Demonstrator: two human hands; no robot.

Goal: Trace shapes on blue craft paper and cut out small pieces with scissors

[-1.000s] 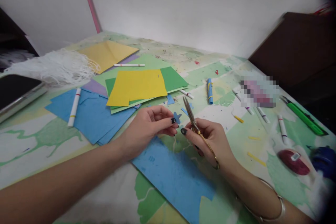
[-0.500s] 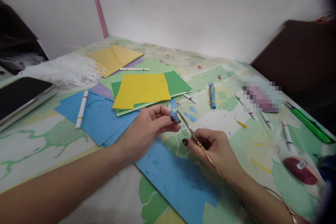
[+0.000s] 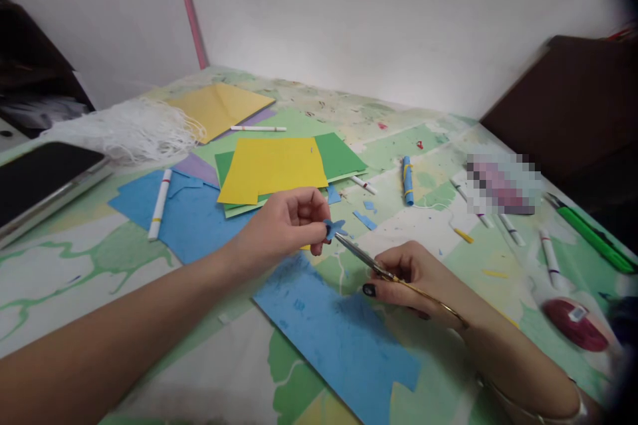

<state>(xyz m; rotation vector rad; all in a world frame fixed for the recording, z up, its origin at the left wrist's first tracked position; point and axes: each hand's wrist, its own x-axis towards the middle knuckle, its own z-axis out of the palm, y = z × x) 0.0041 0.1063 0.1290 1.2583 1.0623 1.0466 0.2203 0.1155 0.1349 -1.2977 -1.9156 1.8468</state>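
Between thumb and fingers, my left hand [image 3: 294,222] pinches a small blue paper cutout [image 3: 337,228] with pointed edges. My right hand [image 3: 411,279] is closed around a pair of gold-handled scissors [image 3: 366,257], whose tips point left and meet the cutout's lower edge. The blades look nearly together. Below both hands lies a blue sheet [image 3: 339,339] with a notched corner. Small blue scraps [image 3: 365,220] are scattered just beyond the scissors.
Yellow paper [image 3: 279,163] tops green sheets behind my left hand; more blue sheets [image 3: 199,226] lie left. White string [image 3: 124,129], a dark-screened device [image 3: 47,176], a rolled blue piece [image 3: 408,180], markers [image 3: 549,259], a green cutter [image 3: 595,239] and a red oval object [image 3: 575,324] surround them.
The cutout has been turned in my left fingers and now sticks out to the right. My right hand has shifted right and tilted the scissors flatter, their tips now lower.
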